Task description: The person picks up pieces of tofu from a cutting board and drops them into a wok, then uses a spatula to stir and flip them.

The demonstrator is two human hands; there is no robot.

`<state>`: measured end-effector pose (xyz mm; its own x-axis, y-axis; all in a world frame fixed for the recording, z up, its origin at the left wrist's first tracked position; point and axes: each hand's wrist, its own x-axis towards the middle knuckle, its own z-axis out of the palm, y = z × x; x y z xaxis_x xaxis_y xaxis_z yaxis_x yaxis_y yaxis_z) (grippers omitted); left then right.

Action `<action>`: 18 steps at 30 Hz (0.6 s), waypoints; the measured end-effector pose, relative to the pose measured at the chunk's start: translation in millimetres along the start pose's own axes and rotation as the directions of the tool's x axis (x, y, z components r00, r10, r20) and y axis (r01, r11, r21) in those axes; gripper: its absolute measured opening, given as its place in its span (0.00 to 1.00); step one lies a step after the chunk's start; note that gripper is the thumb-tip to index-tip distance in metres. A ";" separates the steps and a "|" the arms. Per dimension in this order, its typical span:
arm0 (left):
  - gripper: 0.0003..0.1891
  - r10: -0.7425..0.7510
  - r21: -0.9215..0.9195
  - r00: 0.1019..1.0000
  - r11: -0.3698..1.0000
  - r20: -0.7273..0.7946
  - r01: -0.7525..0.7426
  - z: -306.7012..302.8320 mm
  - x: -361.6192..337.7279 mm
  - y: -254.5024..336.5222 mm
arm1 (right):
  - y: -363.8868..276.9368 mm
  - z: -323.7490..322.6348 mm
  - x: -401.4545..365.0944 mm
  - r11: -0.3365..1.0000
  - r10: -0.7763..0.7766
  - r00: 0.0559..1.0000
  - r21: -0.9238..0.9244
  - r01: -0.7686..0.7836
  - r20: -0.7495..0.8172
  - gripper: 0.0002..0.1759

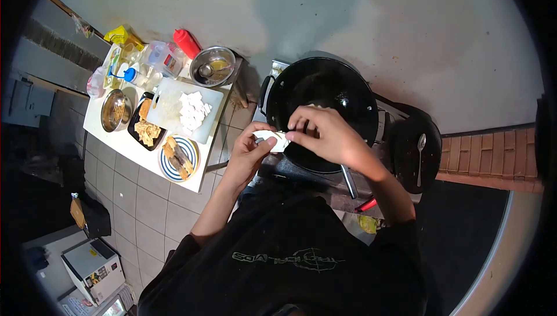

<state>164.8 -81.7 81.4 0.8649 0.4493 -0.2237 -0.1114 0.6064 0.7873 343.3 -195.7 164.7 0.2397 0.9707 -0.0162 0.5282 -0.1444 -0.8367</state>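
Observation:
A small white, flat, packet-like piece point(264, 135) is between my two hands, over the near left rim of a black wok point(319, 87). My left hand point(248, 152) grips its left part, thumb on top. My right hand point(326, 136) has thumb and fingers pinched at its right end, with the other fingers curled. Exactly what the piece is I cannot make out. The wok sits on a stove, its inside dark and shiny, with some pale matter partly hidden behind my right hand. A metal utensil handle point(349, 181) sticks out at the wok's near side.
On the left table, a white cutting board point(166, 110) bears white cubes point(194, 112). Around it are a striped plate point(195, 167), a black tray point(137, 132), steel bowls point(197, 54) and a red bottle point(186, 43). Right of the wok, a spoon point(420, 148) lies on a black round surface point(409, 171).

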 end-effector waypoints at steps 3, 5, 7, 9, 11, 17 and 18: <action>0.11 0.014 0.000 1.000 1.000 0.016 -0.014 3.4 3.1 1.7 | 7.1 8.9 -8.4 0.992 0.053 0.997 0.108 -0.058 0.051 0.08; 0.10 0.014 -0.005 1.000 1.000 0.027 -0.014 5.7 3.9 0.3 | 9.0 9.7 -13.0 0.980 0.077 0.995 0.179 -0.087 0.064 0.07; 0.10 0.042 -0.020 0.998 0.999 0.037 -0.041 6.3 3.6 -2.8 | 8.3 8.0 -14.3 0.966 0.112 0.987 0.219 -0.135 0.115 0.05; 0.10 0.021 -0.037 0.999 0.999 0.040 -0.020 7.5 2.5 -3.4 | 11.0 7.9 -14.9 0.953 0.113 0.986 0.265 -0.143 0.127 0.05; 0.10 0.006 -0.056 0.999 0.998 0.039 -0.003 7.0 2.0 -3.6 | 11.0 6.1 -14.4 0.939 0.109 0.984 0.309 -0.149 0.143 0.05; 0.10 -0.012 -0.104 0.997 0.994 0.078 0.020 4.5 2.3 -6.8 | 1.5 0.3 -13.2 0.868 0.252 0.934 0.368 -0.333 0.252 0.07; 0.10 -0.013 -0.100 0.997 0.995 0.076 0.020 4.2 2.6 -6.5 | 5.2 2.3 -13.8 0.902 0.203 0.961 0.346 -0.258 0.187 0.06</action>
<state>169.7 -87.2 78.0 0.9009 0.3905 -0.1892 -0.1422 0.6778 0.7214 340.9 -209.5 159.3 0.1850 0.9396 -0.2879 0.1326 -0.3142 -0.9401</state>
